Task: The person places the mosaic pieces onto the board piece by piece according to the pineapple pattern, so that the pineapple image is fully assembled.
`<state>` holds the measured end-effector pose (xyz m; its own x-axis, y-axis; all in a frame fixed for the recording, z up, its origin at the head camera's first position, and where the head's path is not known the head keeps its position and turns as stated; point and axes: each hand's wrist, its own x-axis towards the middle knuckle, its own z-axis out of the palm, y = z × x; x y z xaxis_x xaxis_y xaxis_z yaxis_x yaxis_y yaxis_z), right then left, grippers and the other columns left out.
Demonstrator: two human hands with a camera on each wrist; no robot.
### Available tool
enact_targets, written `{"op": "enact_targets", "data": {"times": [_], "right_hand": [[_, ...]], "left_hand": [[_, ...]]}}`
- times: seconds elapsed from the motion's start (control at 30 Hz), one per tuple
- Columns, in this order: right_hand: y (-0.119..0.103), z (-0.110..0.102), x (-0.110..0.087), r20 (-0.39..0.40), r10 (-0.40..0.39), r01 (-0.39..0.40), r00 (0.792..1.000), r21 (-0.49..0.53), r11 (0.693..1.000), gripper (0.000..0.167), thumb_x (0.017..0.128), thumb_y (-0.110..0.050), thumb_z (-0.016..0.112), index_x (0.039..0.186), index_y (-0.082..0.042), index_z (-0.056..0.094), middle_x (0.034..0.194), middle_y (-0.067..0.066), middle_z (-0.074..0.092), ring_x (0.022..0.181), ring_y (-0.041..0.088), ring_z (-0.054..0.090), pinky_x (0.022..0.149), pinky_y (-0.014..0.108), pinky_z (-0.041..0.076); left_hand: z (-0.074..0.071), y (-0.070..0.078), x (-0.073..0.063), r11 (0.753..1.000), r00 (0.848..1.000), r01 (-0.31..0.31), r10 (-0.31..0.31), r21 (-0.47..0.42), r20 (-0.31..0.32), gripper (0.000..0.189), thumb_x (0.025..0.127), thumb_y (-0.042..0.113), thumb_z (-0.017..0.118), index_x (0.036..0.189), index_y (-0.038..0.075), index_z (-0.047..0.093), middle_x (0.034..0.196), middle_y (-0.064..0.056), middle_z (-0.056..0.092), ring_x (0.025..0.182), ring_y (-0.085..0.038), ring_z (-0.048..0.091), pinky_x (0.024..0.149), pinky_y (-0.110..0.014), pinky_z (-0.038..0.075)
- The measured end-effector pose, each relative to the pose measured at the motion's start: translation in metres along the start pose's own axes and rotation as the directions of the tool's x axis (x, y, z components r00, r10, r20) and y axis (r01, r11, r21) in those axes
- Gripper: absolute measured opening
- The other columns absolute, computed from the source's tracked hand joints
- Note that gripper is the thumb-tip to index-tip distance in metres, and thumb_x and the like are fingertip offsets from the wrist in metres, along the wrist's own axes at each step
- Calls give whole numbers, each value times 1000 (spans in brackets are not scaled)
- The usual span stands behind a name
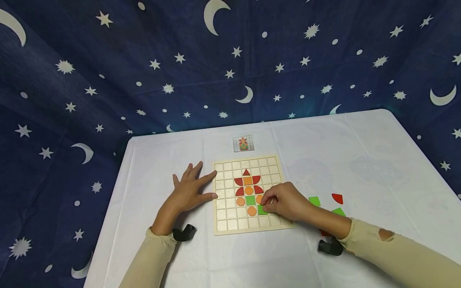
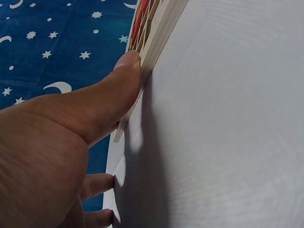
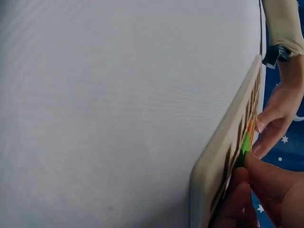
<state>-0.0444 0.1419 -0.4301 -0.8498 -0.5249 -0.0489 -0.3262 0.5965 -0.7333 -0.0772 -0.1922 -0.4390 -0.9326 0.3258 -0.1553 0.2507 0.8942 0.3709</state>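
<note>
A square wooden grid board (image 1: 225,225) lies on the table with flat coloured tiles in its cells. My left hand (image 1: 189,192) is spread at the board's left edge, with thumb and index fingertip touching it; in the left wrist view the thumb (image 2: 107,97) presses against the rim. Over the lower right part of the board, my right hand (image 1: 288,202) pinches a green square tile (image 1: 263,210) at its cell. That green tile (image 3: 244,148) shows at the fingertips in the right wrist view. Beside it are an orange circle (image 1: 251,211) and another green square (image 1: 250,200).
Behind the board lies a small pattern card (image 1: 243,143). Loose tiles lie to the right near the right forearm: a green square (image 1: 314,201), a red quarter circle (image 1: 337,198) and others partly hidden. A starry blue cloth (image 1: 201,72) hangs behind the white table (image 1: 324,160).
</note>
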Motion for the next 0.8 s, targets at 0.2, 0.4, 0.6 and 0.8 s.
{"op": "enact_targets", "data": {"times": [0.2, 0.4, 0.6, 0.8], "right_hand": [[-2, 0, -1, -23, -12, 11, 1000, -41, 999, 15, 79, -9, 86, 76, -22, 79, 75, -16, 67, 69, -1, 55, 62, 20, 49], [-1, -4, -5, -4, 11, -12, 1000, -50, 999, 14, 76, -10, 88, 79, -20, 79, 77, -15, 68, 67, -2, 55, 62, 20, 50], [1, -7, -7, 4, 2, -2, 1000, -57, 998, 13, 77, -10, 88, 82, -19, 80, 79, -14, 69, 68, -2, 55, 63, 20, 50], [13, -40, -14, -6, -8, 7, 1000, -96, 995, 14, 79, -11, 88, 87, -19, 81, 80, -15, 68, 69, 2, 56, 63, 21, 49]], "left_hand": [[0, 0, 1, 1000, 1000, 4, -4, 0, 1, 77, 83, 60, 76, 152, 37, 49, 170, -16, 21, 157, -47, 10, 107, -87, 3], [1, 0, 1, 1000, 1000, 25, -25, -2, 19, 79, 83, 61, 76, 152, 36, 48, 170, -16, 21, 157, -47, 9, 109, -86, 0], [0, 1, 1, 1000, 999, 28, -28, 0, 16, 78, 83, 61, 76, 152, 36, 49, 170, -17, 22, 157, -48, 10, 108, -86, 1], [-1, 2, 0, 1000, 999, 28, -28, 0, 17, 78, 83, 61, 76, 151, 36, 50, 170, -17, 22, 157, -48, 10, 108, -87, 2]]}}
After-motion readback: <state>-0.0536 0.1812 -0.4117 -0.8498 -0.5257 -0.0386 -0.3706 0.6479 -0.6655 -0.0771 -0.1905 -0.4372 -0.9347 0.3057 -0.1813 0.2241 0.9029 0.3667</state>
